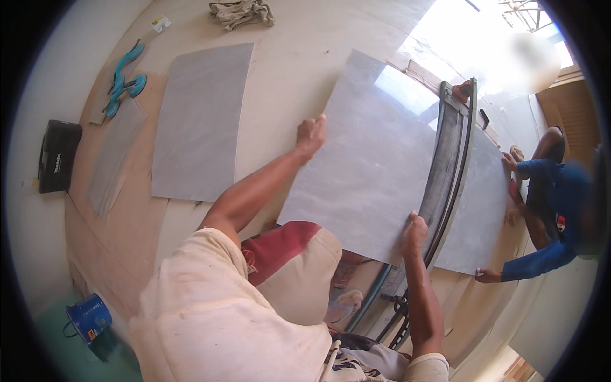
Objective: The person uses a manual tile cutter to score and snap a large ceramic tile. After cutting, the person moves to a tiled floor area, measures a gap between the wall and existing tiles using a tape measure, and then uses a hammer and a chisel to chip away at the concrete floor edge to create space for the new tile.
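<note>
A large grey tile (363,153) lies under the rails of a manual tile cutter (445,153). My left hand (310,135) is closed on the tile's left edge. At its near edge, beside the cutter rail, my right hand (415,232) is closed on the tile. Grey tile (474,204) also shows on the right side of the rails; whether it is one piece with the left part is hidden by the cutter. A co-worker in blue sleeves (541,261) has both hands at that right part's outer edge.
To the left, another grey tile (200,121) lies flat, with narrow tile strips (114,159) beside it. A turquoise suction lifter (121,79), a black case (58,156) and a blue bucket (89,316) stand along the left. A crumpled cloth (242,13) lies at the far side.
</note>
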Motion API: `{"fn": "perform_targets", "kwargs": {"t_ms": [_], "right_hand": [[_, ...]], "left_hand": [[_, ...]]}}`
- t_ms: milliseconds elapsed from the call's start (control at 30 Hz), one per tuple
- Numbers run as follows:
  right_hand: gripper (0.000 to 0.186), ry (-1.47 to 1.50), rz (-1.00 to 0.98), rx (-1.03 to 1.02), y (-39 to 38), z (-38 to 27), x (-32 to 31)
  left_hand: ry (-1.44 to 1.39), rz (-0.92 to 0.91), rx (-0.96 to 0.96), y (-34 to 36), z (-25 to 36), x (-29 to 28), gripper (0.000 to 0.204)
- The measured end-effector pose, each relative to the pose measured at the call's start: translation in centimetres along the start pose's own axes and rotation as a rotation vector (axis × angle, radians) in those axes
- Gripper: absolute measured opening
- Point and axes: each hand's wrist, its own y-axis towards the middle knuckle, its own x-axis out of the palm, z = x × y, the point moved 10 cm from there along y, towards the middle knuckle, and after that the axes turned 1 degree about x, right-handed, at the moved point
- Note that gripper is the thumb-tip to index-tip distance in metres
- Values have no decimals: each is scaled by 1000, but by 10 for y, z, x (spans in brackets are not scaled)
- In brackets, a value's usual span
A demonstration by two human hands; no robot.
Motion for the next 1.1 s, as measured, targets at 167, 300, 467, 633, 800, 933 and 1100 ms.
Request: {"fn": "perform_targets", "kwargs": {"t_ms": [167,300,467,633,800,933,1100], "right_hand": [[25,37,-170,-30,-33,-50,80],[25,29,-297,-118,-48,-86,158],[27,-87,-414,-187,-78,-124,243],[29,-109,-501,-196,-118,-125,324],[29,-170,-593,-139,-150,-129,374],[28,-162,-589,-167,-161,-118,402],[26,-212,-607,-191,-183,-119,423]], "left_hand": [[-119,201,71,6,-31,-113,50],[-164,307,-48,-1,-71,-200,47],[-172,442,-181,6,-138,-281,45],[-169,634,-320,-7,-203,-356,46],[-136,740,-315,-5,-237,-403,48],[-108,679,-477,-2,-270,-421,54],[-116,725,-465,-10,-287,-441,61]]}}
